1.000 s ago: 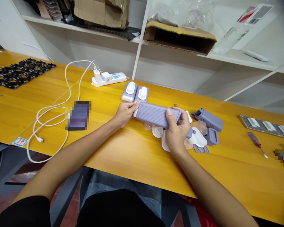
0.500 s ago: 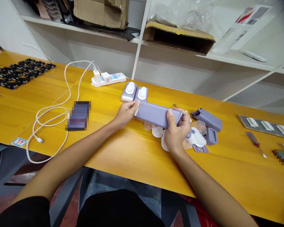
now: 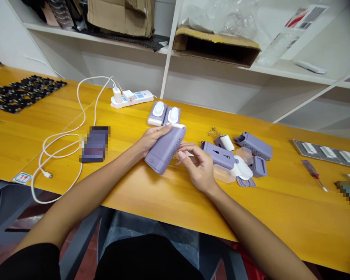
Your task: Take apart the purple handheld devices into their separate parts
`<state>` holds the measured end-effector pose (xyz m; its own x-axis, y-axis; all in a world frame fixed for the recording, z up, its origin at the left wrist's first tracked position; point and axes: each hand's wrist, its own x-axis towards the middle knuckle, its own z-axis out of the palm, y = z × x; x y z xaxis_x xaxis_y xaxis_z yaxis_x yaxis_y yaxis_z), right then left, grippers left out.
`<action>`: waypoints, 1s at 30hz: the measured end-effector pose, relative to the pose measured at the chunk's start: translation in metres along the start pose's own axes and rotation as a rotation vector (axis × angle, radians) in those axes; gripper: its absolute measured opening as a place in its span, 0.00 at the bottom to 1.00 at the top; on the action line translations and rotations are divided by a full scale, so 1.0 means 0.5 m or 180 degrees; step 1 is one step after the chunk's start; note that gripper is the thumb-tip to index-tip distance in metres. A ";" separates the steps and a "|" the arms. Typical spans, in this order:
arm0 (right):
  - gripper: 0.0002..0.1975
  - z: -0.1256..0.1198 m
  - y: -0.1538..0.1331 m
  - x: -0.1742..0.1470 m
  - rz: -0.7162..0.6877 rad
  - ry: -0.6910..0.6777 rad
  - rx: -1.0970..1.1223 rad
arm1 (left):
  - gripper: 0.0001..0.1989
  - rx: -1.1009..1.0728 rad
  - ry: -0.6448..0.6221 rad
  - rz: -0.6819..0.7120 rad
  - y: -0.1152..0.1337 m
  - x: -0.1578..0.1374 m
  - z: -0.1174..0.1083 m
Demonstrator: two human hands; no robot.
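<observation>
One case [image 3: 167,151] sat mid-frame, gripped by the left hand [image 3: 150,140], its far fingers hidden; the right hand [image 3: 202,170] curled loosely, thumb apart. Just above centre stood two units [image 3: 158,110], one partly covered. Black parts [image 3: 10,102], cut off upper left, were too jumbled to count.

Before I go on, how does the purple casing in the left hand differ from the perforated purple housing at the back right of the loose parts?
The purple casing is held up in the left hand; the perforated purple housing lies on the table.
The casing has a white piece at its far end; the housing shows no white piece, only a dark opening at its left end.
Both are elongated, with small holes along a side.
</observation>
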<state>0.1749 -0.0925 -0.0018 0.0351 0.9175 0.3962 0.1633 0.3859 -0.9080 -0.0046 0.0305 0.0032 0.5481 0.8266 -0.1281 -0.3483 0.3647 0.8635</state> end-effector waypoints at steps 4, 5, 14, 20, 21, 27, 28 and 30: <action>0.16 0.000 -0.007 0.008 -0.0032 0.0582 0.0052 | 0.31 0.0491 -0.0630 -0.0230 0.007 -0.014 -0.007; 0.16 -0.002 -0.009 0.010 -0.0054 0.0666 0.0068 | 0.31 0.0584 -0.0766 -0.0296 0.007 -0.017 -0.008; 0.32 -0.017 -0.006 0.011 -0.0201 -0.0266 -0.0304 | 0.33 0.0932 -0.1097 -0.0380 0.014 -0.020 -0.025; 0.20 -0.016 0.000 0.009 -0.0781 -0.0067 -0.0847 | 0.30 0.1011 -0.1535 -0.0501 0.030 -0.036 -0.011; 0.19 -0.016 -0.001 0.010 -0.0787 -0.0031 -0.0852 | 0.30 0.0991 -0.1638 -0.0575 0.031 -0.038 -0.009; 0.22 -0.010 -0.010 0.011 -0.0367 0.0378 -0.0691 | 0.38 0.0992 -0.1667 -0.0364 0.029 -0.023 -0.019; 0.23 -0.009 -0.009 0.012 -0.0257 0.0468 -0.0633 | 0.39 0.0999 -0.1662 -0.0352 0.030 -0.021 -0.023; 0.26 -0.010 -0.003 0.014 -0.0013 0.0585 -0.0464 | 0.41 0.1068 -0.1660 -0.0351 0.033 -0.019 -0.026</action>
<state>0.1797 -0.0869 0.0029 0.2109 0.8777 0.4302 0.3040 0.3594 -0.8823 -0.0257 0.0343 0.0125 0.8954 0.4432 -0.0434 -0.0574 0.2116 0.9757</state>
